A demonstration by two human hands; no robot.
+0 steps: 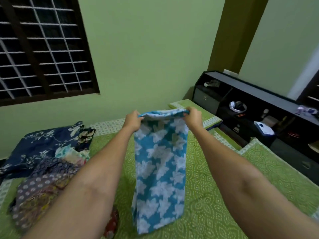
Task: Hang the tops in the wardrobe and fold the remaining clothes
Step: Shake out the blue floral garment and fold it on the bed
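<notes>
Left hand (132,120) and right hand (193,118) each pinch the blue floral garment (159,169) in their grip.

There is one view only, from the camera on my head, looking forward and down over the bed (215,195) from its near edge. It is wide-angle: my forearms run in from the bottom corners, my left hand (133,120) and right hand (192,119) sit close in at mid-frame holding up the blue floral cloth (158,169), and straight lines bend toward the edges. The view faces the far green wall (146,49), taking in the barred window (39,49) at far left and the dark shelf unit (259,114) along the right.
</notes>
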